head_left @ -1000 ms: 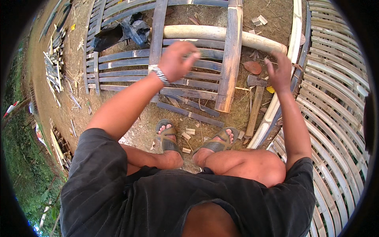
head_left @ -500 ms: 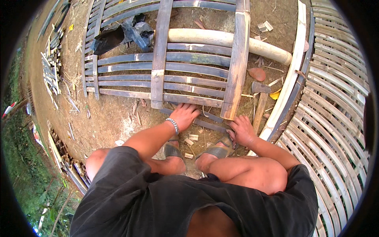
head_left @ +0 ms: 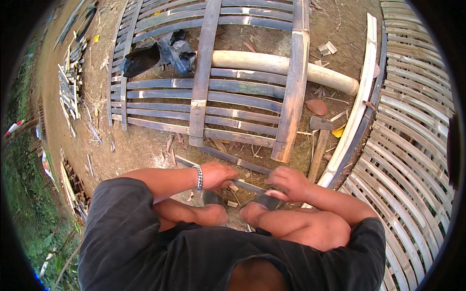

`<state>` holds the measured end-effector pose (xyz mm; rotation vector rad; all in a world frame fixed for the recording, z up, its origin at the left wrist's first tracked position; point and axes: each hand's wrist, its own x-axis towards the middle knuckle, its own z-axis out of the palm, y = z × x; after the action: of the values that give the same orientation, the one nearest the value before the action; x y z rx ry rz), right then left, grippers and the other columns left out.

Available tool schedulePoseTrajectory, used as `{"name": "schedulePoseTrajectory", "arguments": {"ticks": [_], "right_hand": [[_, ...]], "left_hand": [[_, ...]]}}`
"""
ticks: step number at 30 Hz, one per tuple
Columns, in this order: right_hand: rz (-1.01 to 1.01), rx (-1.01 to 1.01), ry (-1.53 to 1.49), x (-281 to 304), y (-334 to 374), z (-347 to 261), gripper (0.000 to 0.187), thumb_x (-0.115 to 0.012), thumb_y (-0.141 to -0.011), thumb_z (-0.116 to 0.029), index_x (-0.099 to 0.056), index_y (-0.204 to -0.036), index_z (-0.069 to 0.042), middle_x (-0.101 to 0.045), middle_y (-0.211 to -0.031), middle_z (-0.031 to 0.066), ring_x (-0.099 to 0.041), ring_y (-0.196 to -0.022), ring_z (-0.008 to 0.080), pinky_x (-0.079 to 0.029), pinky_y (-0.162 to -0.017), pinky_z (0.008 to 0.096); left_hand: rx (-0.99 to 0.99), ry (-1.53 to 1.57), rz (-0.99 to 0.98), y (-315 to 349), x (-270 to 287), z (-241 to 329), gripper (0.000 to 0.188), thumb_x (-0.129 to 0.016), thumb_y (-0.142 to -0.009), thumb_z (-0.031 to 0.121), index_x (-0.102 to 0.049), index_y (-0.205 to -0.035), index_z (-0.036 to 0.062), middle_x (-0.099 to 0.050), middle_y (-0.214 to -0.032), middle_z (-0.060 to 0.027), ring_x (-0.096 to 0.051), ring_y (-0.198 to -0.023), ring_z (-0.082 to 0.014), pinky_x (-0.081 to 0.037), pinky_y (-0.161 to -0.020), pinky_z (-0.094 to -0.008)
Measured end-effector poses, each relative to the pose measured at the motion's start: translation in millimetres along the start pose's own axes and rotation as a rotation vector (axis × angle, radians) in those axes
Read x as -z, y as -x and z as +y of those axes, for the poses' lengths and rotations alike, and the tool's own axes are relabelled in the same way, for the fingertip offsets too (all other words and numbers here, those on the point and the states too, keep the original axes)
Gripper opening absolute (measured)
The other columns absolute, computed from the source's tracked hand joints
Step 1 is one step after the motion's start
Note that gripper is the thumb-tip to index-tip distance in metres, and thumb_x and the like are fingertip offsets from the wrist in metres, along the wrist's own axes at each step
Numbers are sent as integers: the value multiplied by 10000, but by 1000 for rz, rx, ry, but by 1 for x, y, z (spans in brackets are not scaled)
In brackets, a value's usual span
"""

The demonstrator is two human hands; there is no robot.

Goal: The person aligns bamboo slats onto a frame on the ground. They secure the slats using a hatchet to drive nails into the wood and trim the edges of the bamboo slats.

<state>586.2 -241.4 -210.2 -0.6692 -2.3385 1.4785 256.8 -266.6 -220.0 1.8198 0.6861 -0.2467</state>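
Note:
A thin dark bamboo strip (head_left: pixel 250 185) spans my two hands, held above my sandalled feet. My left hand (head_left: pixel 217 175), with a chain bracelet at the wrist, is closed around it, and the strip's far end sticks out to the left. At its right end, my right hand (head_left: pixel 290 183) grips it with thumb and fingers, somewhat smeared by motion. A second bamboo strip (head_left: pixel 236 161) lies on the ground just beyond my hands. In front stands a slatted bamboo frame (head_left: pixel 198 109), its long slats crossed by wider pieces.
A thick bamboo pole (head_left: pixel 252 61) runs under the frame, with a dark plastic bag (head_left: pixel 177 52) at its left end. To the right lie a hatchet (head_left: pixel 319 145), a long pale bamboo piece (head_left: pixel 357 111) and a large slatted bamboo panel (head_left: pixel 403 140). Cut strips (head_left: pixel 70 92) are heaped at left.
Both hands have drawn back from the frame's near edge toward my body, lifting one bamboo strip off the ground. The view has shifted slightly.

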Motion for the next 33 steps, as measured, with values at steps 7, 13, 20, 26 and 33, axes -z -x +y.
{"name": "schedulePoseTrajectory", "arguments": {"ticks": [7, 13, 20, 26, 33], "right_hand": [[-345, -343, 384, 57, -69, -24, 408, -747, -846, -273, -560, -1162, -96, -661, -1008, 148, -681, -921, 372, -555, -764, 490], [32, -449, 424, 127, -47, 15, 484, -756, -849, -220, -591, -1302, -171, -720, -1126, 125, -717, -936, 347, -577, -793, 449], [415, -482, 431, 184, -9, 78, 382, -763, -888, -177, -669, -1254, -125, -721, -1157, 141, -714, -1019, 332, -560, -870, 380], [514, -508, 541, 205, 33, 76, 395, -790, -847, -131, -697, -1230, -107, -672, -960, 123, -674, -867, 313, -530, -777, 373], [288, -278, 709, 201, -59, 85, 370, -786, -828, -234, -725, -1184, -153, -638, -924, 79, -646, -847, 300, -492, -741, 403]], "left_hand": [[214, 290, 250, -45, 86, 52, 352, -755, -883, 211, -647, -1198, 97, -692, -1014, -186, -673, -970, -382, -540, -846, -440], [30, 43, 1113, -52, 118, 45, 404, -747, -897, 178, -618, -1251, 32, -657, -1114, -170, -637, -1052, -290, -500, -948, -387], [770, 1055, 1073, -11, -11, 24, 331, -673, -993, 324, -589, -1146, 42, -581, -1010, -55, -567, -884, -132, -494, -762, -300], [1032, 1596, 1353, -22, -58, 4, 792, -572, -973, 631, -348, -1490, 74, -437, -1453, -176, -580, -1046, -233, -527, -833, -407], [749, 1743, 1875, -7, -33, -48, 825, -582, -963, 620, -311, -1529, 85, -368, -1562, -205, -461, -1366, -376, -408, -1108, -532]]}}
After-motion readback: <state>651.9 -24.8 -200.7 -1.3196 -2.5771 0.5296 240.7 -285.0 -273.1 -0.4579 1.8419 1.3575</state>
